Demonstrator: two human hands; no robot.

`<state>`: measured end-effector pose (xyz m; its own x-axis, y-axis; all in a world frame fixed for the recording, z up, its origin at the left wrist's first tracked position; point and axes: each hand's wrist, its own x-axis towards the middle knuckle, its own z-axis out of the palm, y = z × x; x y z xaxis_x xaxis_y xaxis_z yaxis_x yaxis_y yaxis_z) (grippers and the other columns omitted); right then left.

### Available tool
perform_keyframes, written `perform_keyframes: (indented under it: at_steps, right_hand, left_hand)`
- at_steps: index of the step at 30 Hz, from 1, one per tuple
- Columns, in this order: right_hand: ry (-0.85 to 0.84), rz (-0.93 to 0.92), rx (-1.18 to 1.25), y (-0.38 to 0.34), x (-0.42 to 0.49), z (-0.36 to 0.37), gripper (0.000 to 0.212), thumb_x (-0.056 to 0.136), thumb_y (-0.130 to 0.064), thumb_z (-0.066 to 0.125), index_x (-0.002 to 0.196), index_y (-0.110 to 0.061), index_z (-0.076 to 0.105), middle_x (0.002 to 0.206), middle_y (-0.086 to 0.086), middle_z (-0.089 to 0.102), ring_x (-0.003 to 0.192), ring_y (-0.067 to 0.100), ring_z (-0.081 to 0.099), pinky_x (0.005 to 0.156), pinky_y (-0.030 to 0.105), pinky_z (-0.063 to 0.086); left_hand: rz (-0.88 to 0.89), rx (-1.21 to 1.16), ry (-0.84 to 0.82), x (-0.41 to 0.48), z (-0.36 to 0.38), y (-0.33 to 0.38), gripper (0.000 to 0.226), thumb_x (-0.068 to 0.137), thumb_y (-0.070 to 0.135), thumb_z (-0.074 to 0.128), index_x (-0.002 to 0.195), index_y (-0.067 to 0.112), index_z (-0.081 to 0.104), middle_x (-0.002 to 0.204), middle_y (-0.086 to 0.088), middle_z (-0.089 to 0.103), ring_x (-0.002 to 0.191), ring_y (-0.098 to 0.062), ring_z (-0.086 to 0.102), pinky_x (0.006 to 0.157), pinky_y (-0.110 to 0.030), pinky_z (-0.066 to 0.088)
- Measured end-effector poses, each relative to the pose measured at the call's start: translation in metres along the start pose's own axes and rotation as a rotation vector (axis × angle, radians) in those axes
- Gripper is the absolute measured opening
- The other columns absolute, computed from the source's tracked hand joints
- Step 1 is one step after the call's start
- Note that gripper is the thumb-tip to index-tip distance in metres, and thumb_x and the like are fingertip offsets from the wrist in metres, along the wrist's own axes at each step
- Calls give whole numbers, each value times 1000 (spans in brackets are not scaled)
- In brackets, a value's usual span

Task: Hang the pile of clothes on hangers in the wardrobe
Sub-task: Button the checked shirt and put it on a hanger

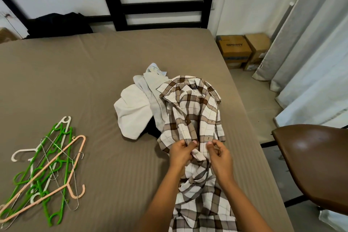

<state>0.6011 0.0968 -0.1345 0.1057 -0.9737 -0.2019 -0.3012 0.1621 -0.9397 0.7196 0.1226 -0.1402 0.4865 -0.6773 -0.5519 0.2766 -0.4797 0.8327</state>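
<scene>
A brown and cream plaid shirt (190, 111) lies lengthwise on the bed, collar away from me, its hem running off the near edge. My left hand (180, 153) pinches the shirt's left front placket near a button. My right hand (219, 156) pinches the right placket beside a buttonhole. Both hands meet at the shirt's middle. Under and left of the shirt sits the pile: a white garment (131, 111), a pale grey one (152, 84) and a bit of black cloth (153, 130). A heap of hangers (47, 171), green, white, peach and wire, lies at the bed's left.
The bed (94, 73) has a taupe sheet and a dark slatted headboard (162, 2). A black garment (60, 24) lies at the far left by the headboard. A brown chair (316, 164) stands close on the right. Cardboard boxes (243, 51) and curtains (308, 58) fill the right corner.
</scene>
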Motion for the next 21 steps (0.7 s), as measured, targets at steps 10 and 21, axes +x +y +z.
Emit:
perform_keyframes:
  at_steps: [10, 21]
  right_hand:
    - [-4, -227, -132, -9, -4, -4, 17, 82, -16, 71, 99, -14, 74, 90, -2, 72, 81, 7, 67, 74, 24, 55]
    - [-208, -50, 99, -17, -8, -7, 24, 81, 1, 64, 99, -12, 71, 79, -2, 72, 67, 14, 64, 61, 32, 52]
  left_hand:
    - [99, -131, -77, -11, -10, 6, 80, 51, 37, 84, 118, -1, 58, 90, -29, 66, 78, -28, 64, 75, -45, 54]
    - [121, -151, -121, -28, -14, 11, 5, 86, 5, 65, 87, 4, 69, 67, -4, 70, 51, -7, 59, 45, -16, 43]
